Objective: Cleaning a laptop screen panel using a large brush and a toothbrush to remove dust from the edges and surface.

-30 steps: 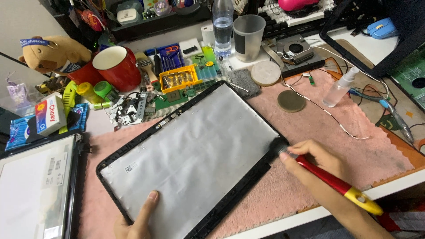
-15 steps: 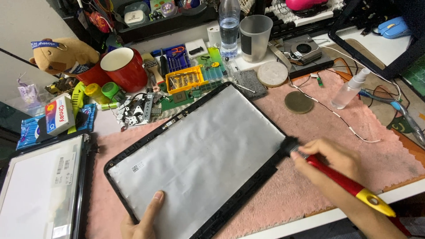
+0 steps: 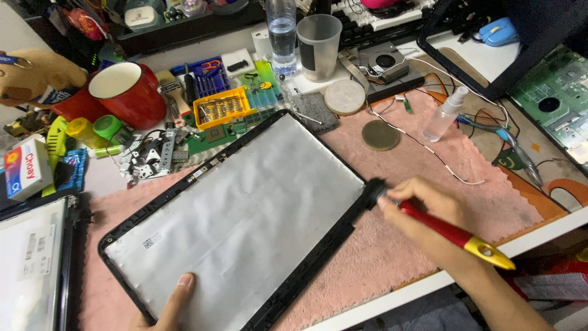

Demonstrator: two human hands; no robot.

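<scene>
A black laptop lid cover (image 3: 245,214) with a silvery foil inside lies tilted on a pink towel (image 3: 429,184). My left hand (image 3: 171,303) rests on the cover's near edge, thumb pressed onto the foil. My right hand (image 3: 422,214) grips a brush with a red and yellow handle (image 3: 456,236). Its dark bristle head (image 3: 373,187) touches the cover's right corner.
A red mug (image 3: 125,92), a yellow screwdriver-bit case (image 3: 220,107), a water bottle (image 3: 282,34), a grey cup (image 3: 318,43), a small spray bottle (image 3: 444,116) and two round discs (image 3: 380,135) stand behind. A screen panel (image 3: 30,263) lies at the left, a green circuit board (image 3: 551,101) at the right.
The view has shifted slightly, so the cover sits a little to the right and lower. My right hand with the brush stays at the cover's right corner. My left thumb remains on the near edge.
</scene>
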